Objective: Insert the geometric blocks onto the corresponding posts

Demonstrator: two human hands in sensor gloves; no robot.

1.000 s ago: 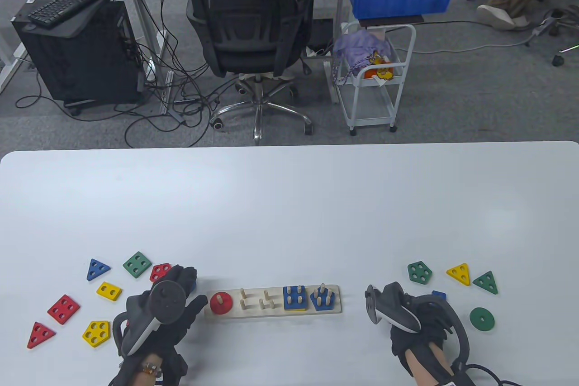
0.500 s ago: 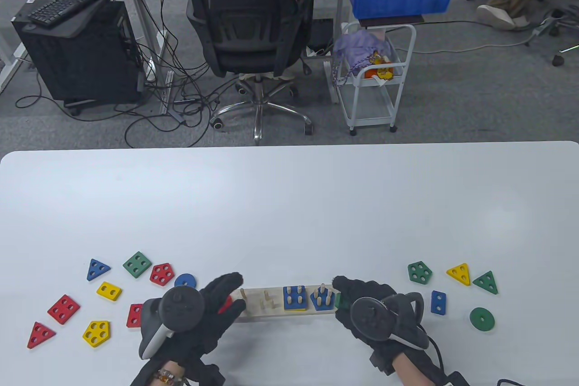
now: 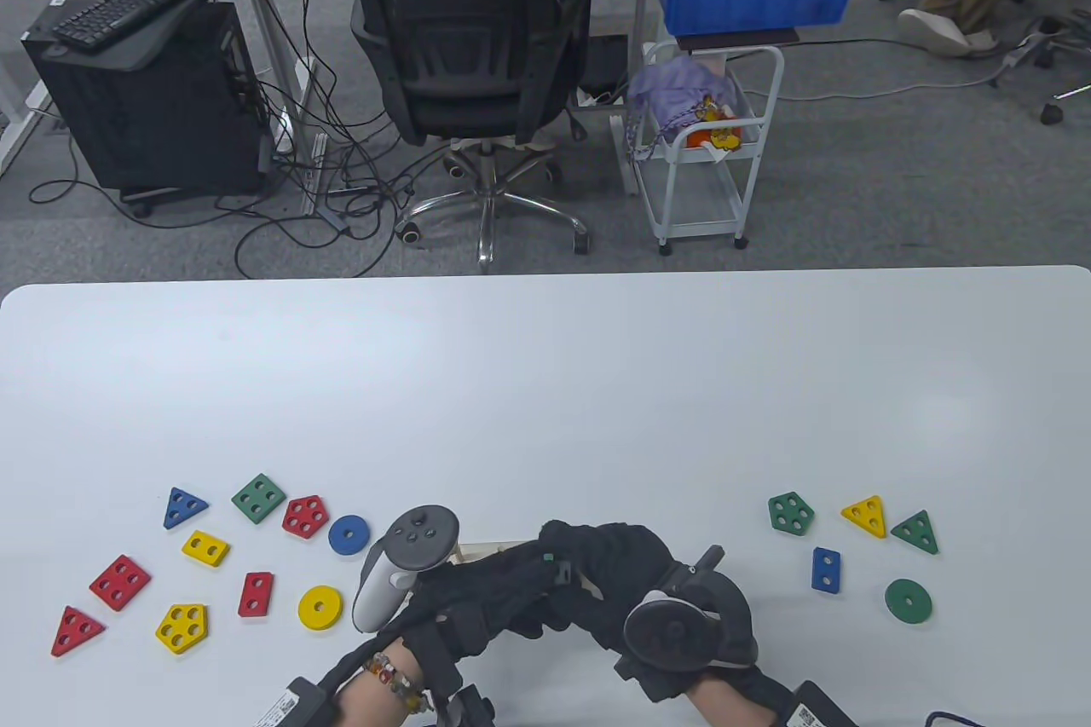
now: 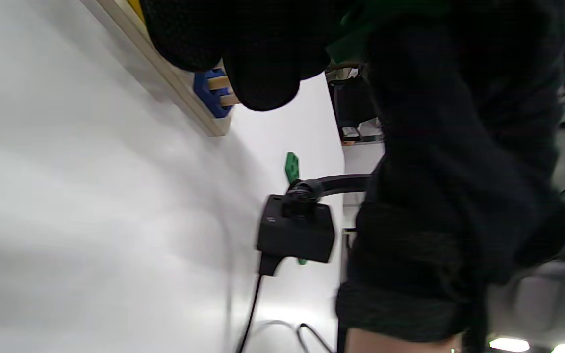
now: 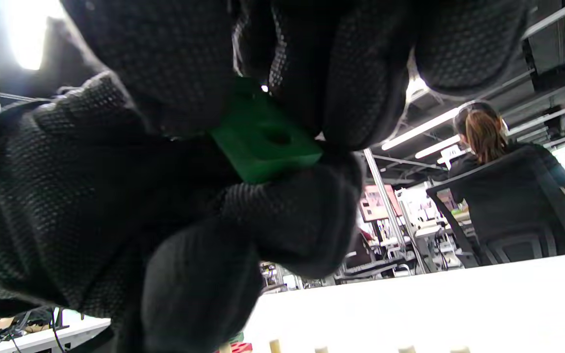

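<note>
Green block [image 5: 263, 139] is pinched by the right hand [image 3: 622, 582] at 6 o'clock over the hidden peg board [image 4: 165, 73]; left hand [image 3: 477, 599] grip unclear. Blind alignment risks jamming holes on posts [image 5: 275, 346].

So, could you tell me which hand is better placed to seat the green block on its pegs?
The right hand, probably. It already pinches the green block over the peg board, as the right wrist view shows. The left hand lies over the board too, but no frame shows it holding a block.
</note>
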